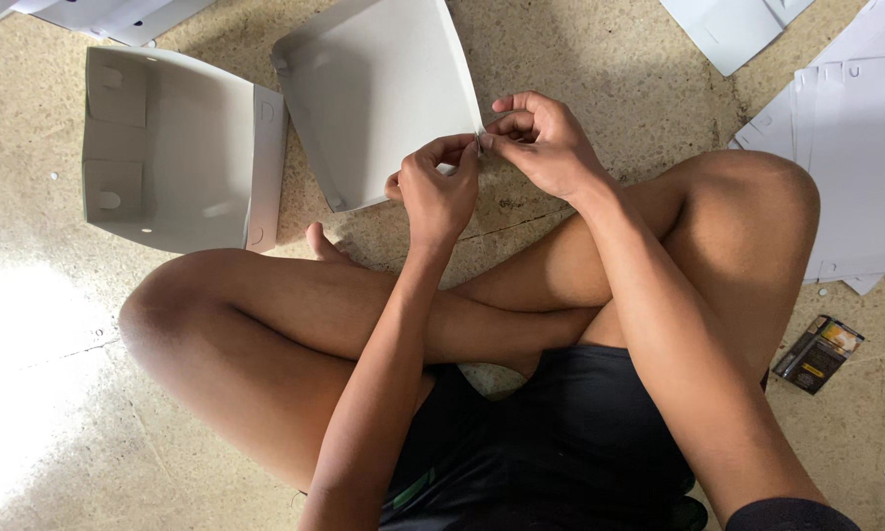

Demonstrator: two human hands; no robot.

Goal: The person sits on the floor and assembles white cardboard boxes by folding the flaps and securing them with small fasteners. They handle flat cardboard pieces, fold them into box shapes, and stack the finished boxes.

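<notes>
I sit cross-legged on a speckled floor. A half-folded white cardboard box (373, 93) lies ahead of my knees, its near right corner raised. My left hand (437, 192) pinches that corner from below with thumb and fingers. My right hand (541, 143) pinches the same corner from the right, fingertips meeting the left hand's at the edge. Both hands are closed on the cardboard flap.
A finished open white box (182, 147) stands to the left. Flat white cardboard blanks (855, 157) are stacked at the right, more (732, 29) at the top and top left. A small dark packet (818, 354) lies by my right knee.
</notes>
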